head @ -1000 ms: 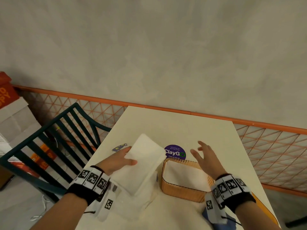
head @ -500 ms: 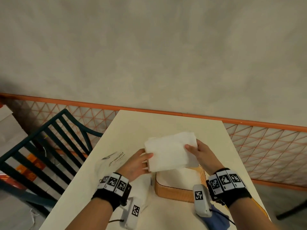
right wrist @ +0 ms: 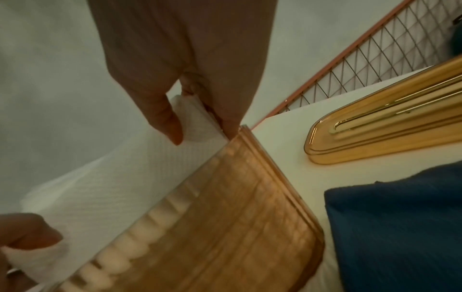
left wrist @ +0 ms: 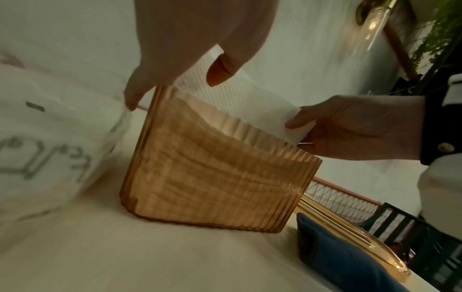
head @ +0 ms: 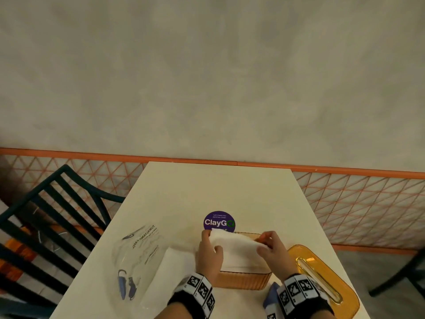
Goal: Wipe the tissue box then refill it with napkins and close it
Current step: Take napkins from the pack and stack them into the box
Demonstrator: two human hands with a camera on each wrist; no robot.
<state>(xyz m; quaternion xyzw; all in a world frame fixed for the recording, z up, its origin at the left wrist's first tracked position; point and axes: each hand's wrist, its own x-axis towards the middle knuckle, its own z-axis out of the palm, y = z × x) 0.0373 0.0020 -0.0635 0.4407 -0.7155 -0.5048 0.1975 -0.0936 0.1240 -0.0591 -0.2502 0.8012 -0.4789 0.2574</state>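
Observation:
An amber ribbed tissue box (head: 245, 280) (left wrist: 212, 177) (right wrist: 225, 227) stands open on the cream table (head: 218, 189). A white stack of napkins (head: 236, 250) (left wrist: 240, 98) (right wrist: 125, 177) sits partly inside it, tilted above the rim. My left hand (head: 210, 249) (left wrist: 175, 69) pinches the stack's left end, thumb on top. My right hand (head: 270, 248) (right wrist: 200, 118) (left wrist: 350, 126) pinches the right end at the box's rim. The amber lid (head: 322, 279) (right wrist: 390, 130) with its slot lies flat to the right of the box.
A blue cloth (head: 270, 298) (right wrist: 400, 227) (left wrist: 350, 256) lies near the table's front edge, by the lid. A clear plastic napkin wrapper (head: 138, 254) and more white napkins (head: 165, 272) lie left of the box. A purple sticker (head: 219, 222) is behind it. A dark chair (head: 46, 222) stands at the left.
The napkin stack, first in my left hand alone, was taken by both hands and lowered into the open box. My view shifted right, and the lid came into sight.

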